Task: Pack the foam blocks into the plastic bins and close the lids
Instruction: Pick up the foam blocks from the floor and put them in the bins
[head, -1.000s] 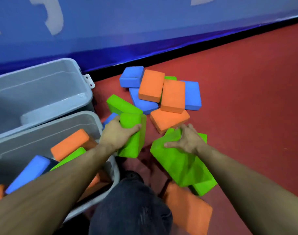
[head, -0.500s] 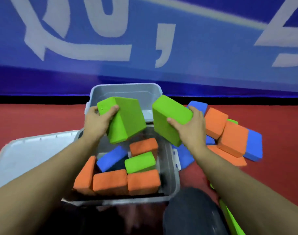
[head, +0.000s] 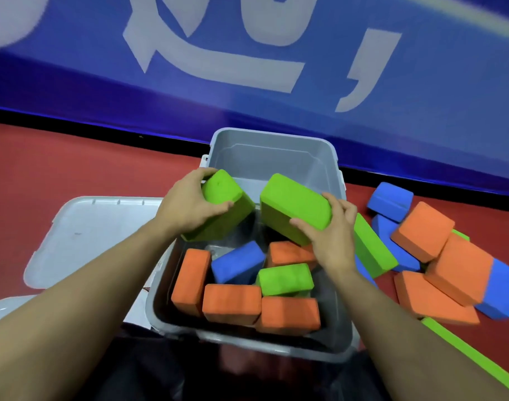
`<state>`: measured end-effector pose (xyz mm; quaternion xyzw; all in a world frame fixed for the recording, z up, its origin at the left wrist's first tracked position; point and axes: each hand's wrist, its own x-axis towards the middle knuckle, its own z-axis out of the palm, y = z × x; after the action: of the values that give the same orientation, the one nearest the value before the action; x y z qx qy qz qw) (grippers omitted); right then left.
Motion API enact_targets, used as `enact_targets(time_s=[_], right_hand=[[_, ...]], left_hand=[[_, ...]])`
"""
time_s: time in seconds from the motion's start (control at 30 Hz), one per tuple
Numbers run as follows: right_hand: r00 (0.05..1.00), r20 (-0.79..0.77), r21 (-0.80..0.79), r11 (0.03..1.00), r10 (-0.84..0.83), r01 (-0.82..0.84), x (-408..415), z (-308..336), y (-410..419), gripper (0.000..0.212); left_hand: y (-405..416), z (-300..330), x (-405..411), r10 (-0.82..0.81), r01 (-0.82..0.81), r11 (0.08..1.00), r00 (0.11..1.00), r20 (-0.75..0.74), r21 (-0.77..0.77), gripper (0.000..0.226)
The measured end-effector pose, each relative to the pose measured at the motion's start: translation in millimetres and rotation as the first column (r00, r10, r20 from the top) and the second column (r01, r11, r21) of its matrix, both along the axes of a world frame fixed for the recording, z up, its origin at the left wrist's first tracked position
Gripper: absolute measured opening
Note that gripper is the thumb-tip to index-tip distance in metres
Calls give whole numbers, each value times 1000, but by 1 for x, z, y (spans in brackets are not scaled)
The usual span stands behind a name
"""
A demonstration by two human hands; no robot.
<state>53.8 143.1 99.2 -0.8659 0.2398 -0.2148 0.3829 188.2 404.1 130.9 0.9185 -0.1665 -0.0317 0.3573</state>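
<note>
My left hand (head: 189, 205) grips a green foam block (head: 222, 206), and my right hand (head: 332, 238) grips a second green foam block (head: 293, 205). Both blocks hang tilted over the far end of the near grey plastic bin (head: 160, 302). Inside that bin lie several orange blocks (head: 231, 303), a blue block (head: 237, 261) and a green block (head: 285, 279). A second grey bin (head: 264, 157) stands just behind it, with nothing visible inside. A grey lid (head: 88, 235) lies flat on the floor to the left.
Loose orange, blue and green blocks (head: 438, 259) lie piled on the red floor to the right of the bins. A blue wall with white lettering (head: 218, 68) runs behind. My dark-clad knee (head: 189, 371) is at the bottom, against the near bin.
Both hands lifted green blocks off the floor pile and carried them left over the near bin. Since half a second ago they have sunk a little lower toward it.
</note>
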Motion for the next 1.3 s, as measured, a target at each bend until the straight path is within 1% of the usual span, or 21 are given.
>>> enact_targets(time_s=[0.07,0.13,0.23,0.3,0.4,0.5,0.57,0.6,0.67,0.73,0.83,0.9,1.0,1.13,1.2,1.27,1.3], right_hand=[[1000,-14,6,1000,-7,7,1,-3,-1,86],[1000,-27,-1,1000,16,-16,2,-8,-1,86],[998,-42,12,999,41,-41,4,-15,-1,86],[998,-48,29,999,33,-32,4,-17,-1,87],[999,-40,39,999,6,-5,4,-17,-5,87],[999,-26,35,999,-32,33,2,-17,-13,85],[998,-35,32,998,-48,50,0,-16,-18,85],[998,-41,32,998,-51,52,-2,-16,-20,85],[998,-41,28,998,-49,50,-3,-16,-25,85],[997,-51,24,998,-51,52,-4,-14,-28,85],[994,-83,33,997,-66,69,-7,-13,-32,86],[990,-114,36,996,-80,85,-12,-12,-35,87],[977,-169,-9,992,-127,127,-23,-10,-41,88],[949,-248,-35,981,-193,190,-43,-4,-53,91],[926,-321,-40,980,-196,194,-54,0,-58,96],[904,-394,-39,985,-169,167,-63,4,-60,100],[905,-400,-41,989,-144,139,-67,5,-60,99]], left_hand=[[3,-2,7,-56,59,996,998,-43,69,75],[5,-7,12,-84,91,991,993,-80,94,73],[-2,-12,20,-114,122,988,990,-87,97,74],[-11,-12,28,-176,186,972,981,-81,140,80],[-27,-12,37,-298,312,910,950,-92,273,83],[-38,-20,46,-382,424,811,906,-184,403,83],[-40,-28,50,-396,437,765,898,-190,472,91],[-40,-32,51,-394,430,761,901,-180,485,97],[-38,-37,51,-375,410,798,911,-170,441,101],[-38,-39,47,-342,376,850,927,-156,370,95],[-42,-35,34,-240,271,930,960,-147,248,87],[-45,-30,22,-184,210,961,971,-149,181,81],[-52,-21,3,-131,150,983,977,-168,108,79],[-69,-12,-24,-81,65,995,966,-247,-69,73],[-77,-15,-36,-59,27,994,947,-315,-103,70],[-83,-22,-43,-77,46,995,925,-372,-93,72],[-85,-24,-44,-86,65,996,921,-379,-67,73]])
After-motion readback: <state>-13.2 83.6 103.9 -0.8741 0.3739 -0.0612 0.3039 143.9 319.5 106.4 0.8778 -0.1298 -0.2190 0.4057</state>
